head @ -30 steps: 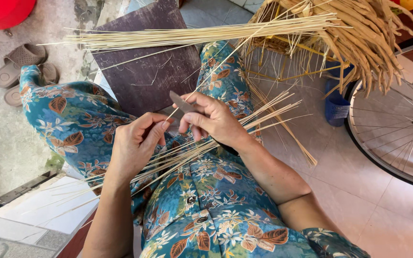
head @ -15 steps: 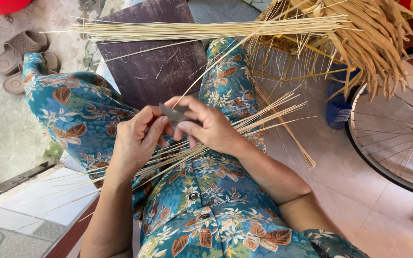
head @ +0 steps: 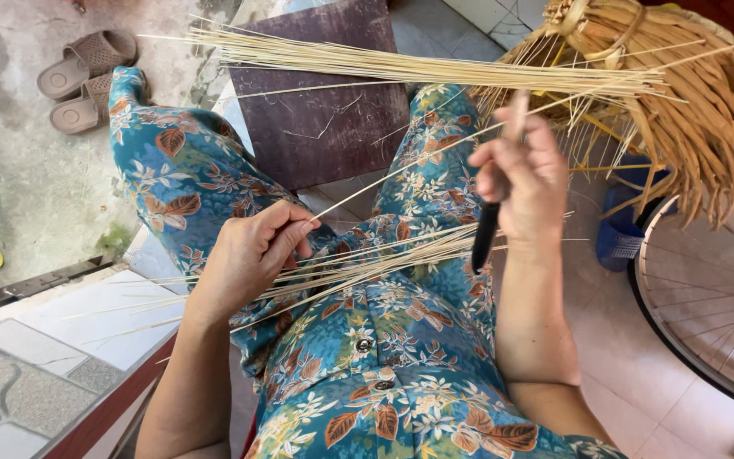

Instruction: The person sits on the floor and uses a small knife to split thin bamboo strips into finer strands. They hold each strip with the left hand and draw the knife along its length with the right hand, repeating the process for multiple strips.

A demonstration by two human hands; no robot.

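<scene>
Strip (head: 401,170) of bamboo stretched between two hands over the lap.

Left hand (head: 252,255) pinches the strip's near end between thumb and fingertips, above a loose sheaf of strips (head: 367,263) lying across the floral-trousered lap. From there the strip runs up and right to the right hand (head: 524,174), which is closed around a dark-handled knife (head: 486,234), handle pointing down. A longer bundle (head: 435,66) lies across the knees over a dark board (head: 324,110). A straw bunch (head: 681,93) hangs at right, above a bicycle wheel (head: 707,297).
</scene>
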